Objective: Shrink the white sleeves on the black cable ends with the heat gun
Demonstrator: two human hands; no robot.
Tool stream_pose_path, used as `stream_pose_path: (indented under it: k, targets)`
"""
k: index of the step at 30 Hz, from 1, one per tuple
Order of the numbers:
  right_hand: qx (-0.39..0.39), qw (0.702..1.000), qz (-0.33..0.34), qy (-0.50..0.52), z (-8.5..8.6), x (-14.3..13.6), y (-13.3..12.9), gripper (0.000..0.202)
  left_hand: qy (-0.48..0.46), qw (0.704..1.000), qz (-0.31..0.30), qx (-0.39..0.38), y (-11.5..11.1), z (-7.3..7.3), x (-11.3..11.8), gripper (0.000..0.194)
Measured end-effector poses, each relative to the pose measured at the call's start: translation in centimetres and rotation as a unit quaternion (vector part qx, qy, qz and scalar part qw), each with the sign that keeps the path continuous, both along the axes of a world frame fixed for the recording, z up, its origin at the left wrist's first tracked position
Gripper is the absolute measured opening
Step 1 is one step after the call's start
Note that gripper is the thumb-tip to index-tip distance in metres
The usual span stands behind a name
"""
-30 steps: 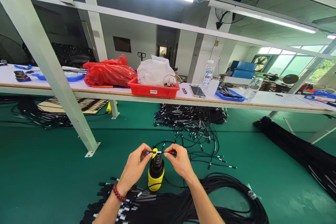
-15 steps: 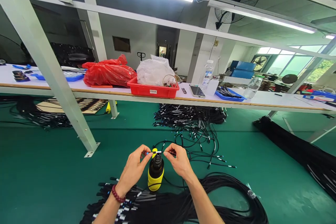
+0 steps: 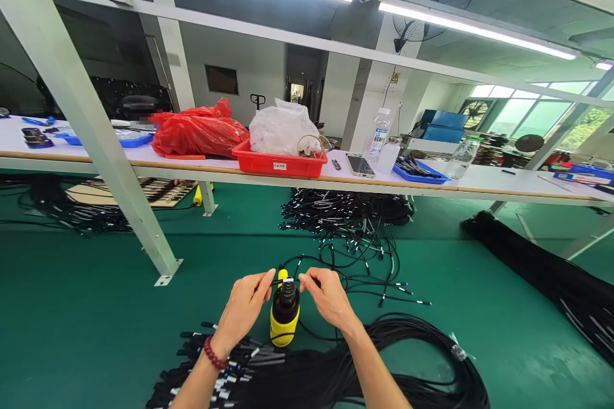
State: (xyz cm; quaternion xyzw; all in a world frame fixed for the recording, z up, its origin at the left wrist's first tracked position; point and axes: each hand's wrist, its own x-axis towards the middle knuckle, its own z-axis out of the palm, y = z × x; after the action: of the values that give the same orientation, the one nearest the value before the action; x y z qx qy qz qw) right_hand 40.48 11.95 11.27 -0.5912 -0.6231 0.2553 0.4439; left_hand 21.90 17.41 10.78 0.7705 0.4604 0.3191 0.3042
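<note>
Between my two hands a thin black cable with a white sleeve is stretched level, over the nozzle of a yellow and black heat gun that stands nozzle up. My left hand, with a dark red bead bracelet at its wrist, pinches the cable's left end. To the right of the nozzle, my right hand pinches the other side between thumb and fingers. Below my forearms lies a thick bundle of black cables, many with white or grey sleeves at their left ends.
Ahead runs a white shelf bearing a red tray, a red plastic bag, a phone, bottles and a blue tray. Beneath it a heap of cables lies on the green floor. A slanted metal post stands left.
The fingers of my left hand have shifted on the cable, the blue tip that showed there now being covered. My right hand stays nearly in place.
</note>
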Motion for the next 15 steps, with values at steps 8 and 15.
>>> stream_pose_path:
  k: [8, 15]
  targets:
    - [0.012, 0.999, -0.02, 0.048, -1.2, -0.1, 0.9, 0.017, -0.015, 1.0, -0.014, 0.016, 0.2, 0.1, 0.0, 0.037]
    - [0.019, 0.998, -0.001, 0.065, -1.3, 0.1, 0.9, 0.014, 0.014, 0.999, -0.03, -0.002, -0.1, 0.5, -0.1, 0.045]
